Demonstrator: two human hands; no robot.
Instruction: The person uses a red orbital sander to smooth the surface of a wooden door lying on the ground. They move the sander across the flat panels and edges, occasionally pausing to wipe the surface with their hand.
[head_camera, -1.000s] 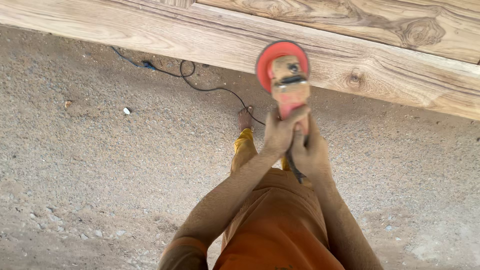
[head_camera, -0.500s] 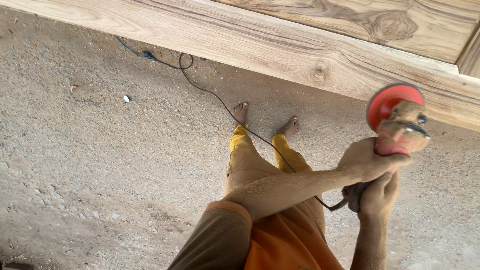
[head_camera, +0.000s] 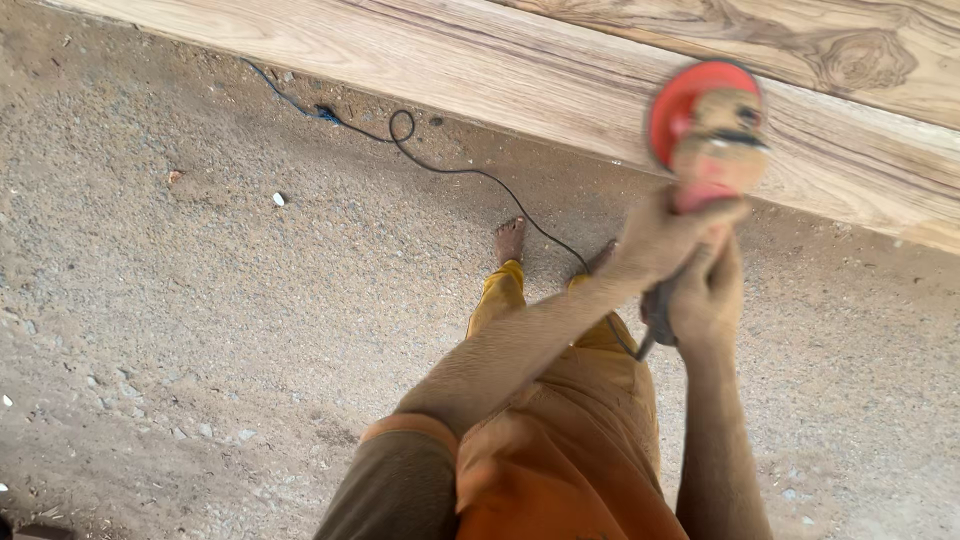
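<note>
Both my hands hold a red angle grinder (head_camera: 706, 135), blurred by motion, its round red guard against the edge of a long pale wooden plank (head_camera: 480, 70). My left hand (head_camera: 655, 240) grips the body just below the guard. My right hand (head_camera: 705, 295) wraps the rear handle, where the black cord (head_camera: 450, 172) leaves. The plank shows brown grain and a knot (head_camera: 855, 58) at the upper right.
Sandy, gritty ground (head_camera: 200, 330) covers the lower left. The black cord loops across it under the plank. My bare feet (head_camera: 510, 240) and yellow trousers (head_camera: 560, 400) are below the hands. Small stones lie scattered at left.
The grinder slid right along the plank edge, then came back a little to the left. Both hands stayed on it throughout.
</note>
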